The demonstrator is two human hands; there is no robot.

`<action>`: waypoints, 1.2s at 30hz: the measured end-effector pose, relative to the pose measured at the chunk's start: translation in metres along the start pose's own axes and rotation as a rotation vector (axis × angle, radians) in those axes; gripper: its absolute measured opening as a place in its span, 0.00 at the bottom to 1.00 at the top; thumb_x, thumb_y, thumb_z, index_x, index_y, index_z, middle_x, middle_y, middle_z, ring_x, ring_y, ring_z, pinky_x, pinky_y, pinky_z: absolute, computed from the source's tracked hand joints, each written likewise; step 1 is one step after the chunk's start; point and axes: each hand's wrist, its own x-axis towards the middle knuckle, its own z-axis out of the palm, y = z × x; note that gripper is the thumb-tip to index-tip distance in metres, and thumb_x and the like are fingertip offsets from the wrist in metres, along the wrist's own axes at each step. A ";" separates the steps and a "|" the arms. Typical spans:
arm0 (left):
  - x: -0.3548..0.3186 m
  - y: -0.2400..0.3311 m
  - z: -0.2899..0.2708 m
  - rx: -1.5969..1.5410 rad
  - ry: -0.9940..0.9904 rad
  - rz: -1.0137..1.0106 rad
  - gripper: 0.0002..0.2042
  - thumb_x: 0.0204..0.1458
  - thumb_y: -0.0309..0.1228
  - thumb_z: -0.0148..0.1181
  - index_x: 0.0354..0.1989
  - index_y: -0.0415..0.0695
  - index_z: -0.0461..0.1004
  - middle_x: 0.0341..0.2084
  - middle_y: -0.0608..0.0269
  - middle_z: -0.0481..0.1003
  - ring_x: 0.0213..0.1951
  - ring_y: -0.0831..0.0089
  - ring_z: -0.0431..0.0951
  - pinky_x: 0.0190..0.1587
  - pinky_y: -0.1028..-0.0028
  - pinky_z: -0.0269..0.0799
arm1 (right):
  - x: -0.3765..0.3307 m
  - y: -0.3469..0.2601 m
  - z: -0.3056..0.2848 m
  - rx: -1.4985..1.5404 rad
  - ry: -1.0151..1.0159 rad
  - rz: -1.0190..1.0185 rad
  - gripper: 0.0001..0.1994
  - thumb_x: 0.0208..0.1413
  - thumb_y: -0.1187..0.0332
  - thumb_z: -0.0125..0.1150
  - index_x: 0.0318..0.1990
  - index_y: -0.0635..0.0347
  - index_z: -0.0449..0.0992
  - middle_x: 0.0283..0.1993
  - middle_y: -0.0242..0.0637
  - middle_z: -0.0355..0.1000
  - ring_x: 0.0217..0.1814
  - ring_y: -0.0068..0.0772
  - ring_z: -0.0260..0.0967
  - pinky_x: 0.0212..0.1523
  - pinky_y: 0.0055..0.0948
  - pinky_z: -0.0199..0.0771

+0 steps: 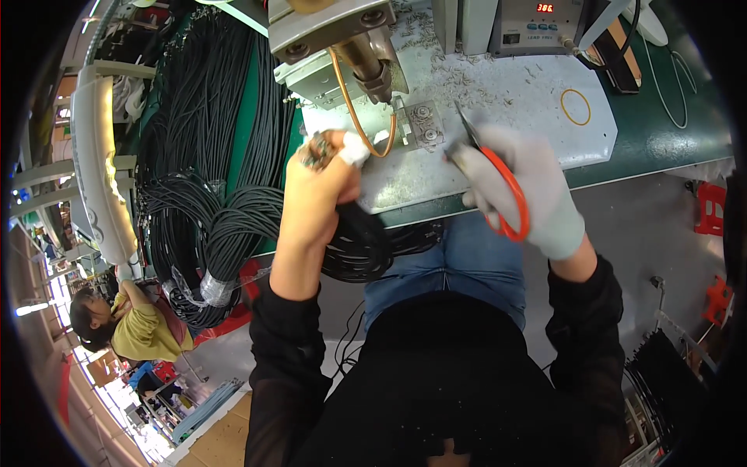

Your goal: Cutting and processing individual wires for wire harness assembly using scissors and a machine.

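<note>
My left hand (311, 191) is closed round a bundle of black cables (359, 245), with their stripped-looking ends (317, 151) poking out at the top of the fist. White wrapping covers a fingertip of this hand. The cables hang down over my lap. My right hand (533, 183), in a pale glove and blurred, is closed on scissors (513, 198) with red loop handles. Their dark blades point up and to the left, over the metal plate. Just beyond my left hand stands a machine head (372, 70) with an orange-brown tube (348, 97) curving down from it.
Small cut scraps litter the grey plate (537, 117), where a yellow ring (576, 107) lies. Behind it sits a control box (537, 27) with a lit display. Thick coils of black cable (202, 117) fill the table's left side. A seated person (144, 331) is at far left.
</note>
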 end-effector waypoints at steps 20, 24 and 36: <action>0.033 0.025 0.019 0.611 -0.075 0.108 0.08 0.39 0.23 0.63 0.30 0.36 0.74 0.20 0.73 0.71 0.24 0.85 0.67 0.27 0.79 0.66 | 0.079 0.008 0.002 0.134 -0.259 -0.054 0.14 0.52 0.67 0.57 0.21 0.67 0.68 0.14 0.34 0.65 0.11 0.22 0.63 0.12 0.21 0.61; 0.033 0.020 0.018 0.654 -0.092 0.217 0.04 0.43 0.18 0.53 0.23 0.41 0.69 0.16 0.74 0.66 0.19 0.86 0.65 0.22 0.82 0.60 | 0.081 0.016 0.003 0.054 -0.277 -0.319 0.13 0.53 0.67 0.57 0.21 0.67 0.69 0.14 0.34 0.65 0.11 0.22 0.63 0.11 0.21 0.61; 0.033 0.022 0.018 0.641 -0.065 0.158 0.07 0.40 0.25 0.62 0.29 0.36 0.74 0.20 0.71 0.71 0.25 0.83 0.69 0.29 0.79 0.68 | 0.079 0.006 0.005 0.168 -0.267 0.055 0.13 0.54 0.66 0.58 0.23 0.67 0.69 0.14 0.34 0.65 0.11 0.21 0.62 0.12 0.21 0.61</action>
